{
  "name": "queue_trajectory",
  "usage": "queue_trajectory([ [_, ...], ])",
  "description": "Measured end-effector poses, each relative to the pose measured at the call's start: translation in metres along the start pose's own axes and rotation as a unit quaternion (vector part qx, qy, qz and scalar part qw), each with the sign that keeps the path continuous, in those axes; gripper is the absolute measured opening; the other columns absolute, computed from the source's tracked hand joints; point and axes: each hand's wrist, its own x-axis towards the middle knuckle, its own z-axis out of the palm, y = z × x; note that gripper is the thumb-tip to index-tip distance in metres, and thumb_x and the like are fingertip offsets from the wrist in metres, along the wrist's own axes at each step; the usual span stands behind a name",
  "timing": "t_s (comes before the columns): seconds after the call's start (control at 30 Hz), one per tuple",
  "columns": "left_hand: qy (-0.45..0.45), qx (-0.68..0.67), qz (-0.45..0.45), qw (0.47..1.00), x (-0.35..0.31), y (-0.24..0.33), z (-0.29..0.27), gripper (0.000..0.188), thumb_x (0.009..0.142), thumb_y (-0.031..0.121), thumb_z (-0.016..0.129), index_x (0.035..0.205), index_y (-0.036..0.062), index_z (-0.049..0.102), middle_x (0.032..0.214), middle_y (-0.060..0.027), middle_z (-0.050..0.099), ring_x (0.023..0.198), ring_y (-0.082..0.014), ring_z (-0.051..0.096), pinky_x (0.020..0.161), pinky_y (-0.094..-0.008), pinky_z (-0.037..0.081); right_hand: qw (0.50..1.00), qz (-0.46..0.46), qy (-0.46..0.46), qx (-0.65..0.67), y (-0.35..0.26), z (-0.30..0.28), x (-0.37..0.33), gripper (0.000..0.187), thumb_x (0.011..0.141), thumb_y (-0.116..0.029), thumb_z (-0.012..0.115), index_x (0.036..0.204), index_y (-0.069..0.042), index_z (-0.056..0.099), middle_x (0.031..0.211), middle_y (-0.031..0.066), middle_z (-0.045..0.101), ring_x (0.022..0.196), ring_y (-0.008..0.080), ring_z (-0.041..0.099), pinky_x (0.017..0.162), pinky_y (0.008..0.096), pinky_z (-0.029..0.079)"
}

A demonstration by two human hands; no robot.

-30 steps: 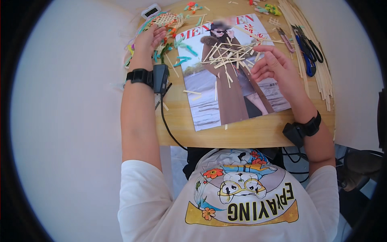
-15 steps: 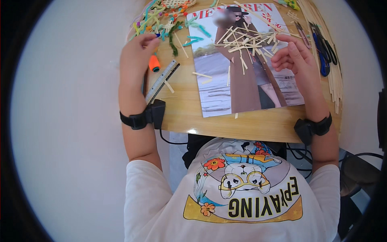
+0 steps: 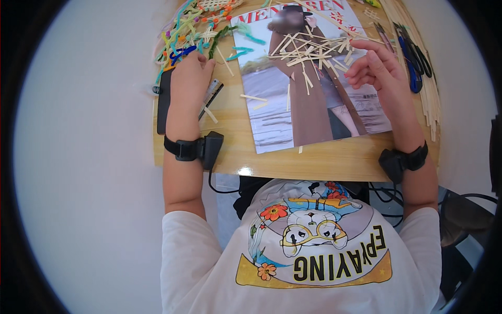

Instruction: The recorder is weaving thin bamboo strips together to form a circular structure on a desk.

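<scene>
My left hand (image 3: pixel 192 76) is lowered at the table's left side, fingers curled down and mostly hidden, so whatever lies in its grasp cannot be made out. Just beyond its fingers is a dark blue fuzzy pipe cleaner (image 3: pixel 183 53). A metal ruler (image 3: pixel 211 97) lies partly beneath that hand. My right hand (image 3: pixel 380 72) hovers over the right edge of a magazine (image 3: pixel 272 125), its fingers loosely bent and apart, with nothing visible in them. Beside its fingertips, short pale wooden sticks (image 3: pixel 314 51) are scattered in a crisscross heap on the magazine cover.
Colourful pipe cleaners and beads (image 3: pixel 180 31) crowd the far left, near a woven piece (image 3: pixel 217 4). A black flat object (image 3: pixel 163 104) lies beside my left forearm. Black scissors (image 3: pixel 420 60), a blue-handled tool (image 3: pixel 414 81) and long wooden strips (image 3: pixel 432 107) line the right edge.
My left hand has come down and a little right, covering part of the ruler; the orange bottle is now out of sight. My right hand has barely shifted. The whole view has moved slightly.
</scene>
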Motion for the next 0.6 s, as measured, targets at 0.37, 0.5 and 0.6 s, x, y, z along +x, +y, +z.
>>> queue_trajectory([
  [0.37, -0.092, -0.125, 0.147, 0.977, 0.016, 0.029, 0.01, 0.03, 0.091, 0.02, 0.076, 0.115, 0.0037, 0.071, 0.088, -0.0096, 0.073, 0.078, -0.0195, 0.068, 0.072, -0.0326, 0.053, 1.0, -0.008, -0.003, 0.004, 0.002, -0.001, 0.001, 0.035, 0.108, -0.03, 0.055, 0.131, -0.004, 0.064, 0.087, 0.0091, 0.073, 0.077, 0.0129, 0.071, 0.07, 0.0255, 0.059],
  [0.5, -0.066, -0.082, 0.163, 0.981, 0.015, 0.034, 0.01, 0.026, 0.091, 0.019, 0.076, 0.111, 0.0026, 0.072, 0.088, -0.0092, 0.074, 0.078, -0.0176, 0.069, 0.072, -0.0315, 0.053, 1.0, -0.003, -0.003, 0.004, 0.001, 0.0, 0.0, 0.035, 0.108, -0.031, 0.056, 0.13, -0.004, 0.065, 0.087, 0.0086, 0.073, 0.076, 0.0126, 0.07, 0.07, 0.0256, 0.058],
  [0.6, -0.059, -0.149, 0.156, 0.975, 0.014, 0.039, 0.012, 0.023, 0.092, 0.015, 0.074, 0.111, 0.0026, 0.072, 0.09, -0.01, 0.074, 0.08, -0.0191, 0.069, 0.073, -0.0325, 0.054, 1.0, 0.0, -0.005, 0.001, 0.001, 0.0, 0.0, 0.036, 0.107, -0.031, 0.057, 0.13, -0.004, 0.065, 0.087, 0.0084, 0.072, 0.076, 0.0127, 0.07, 0.07, 0.0255, 0.058],
])
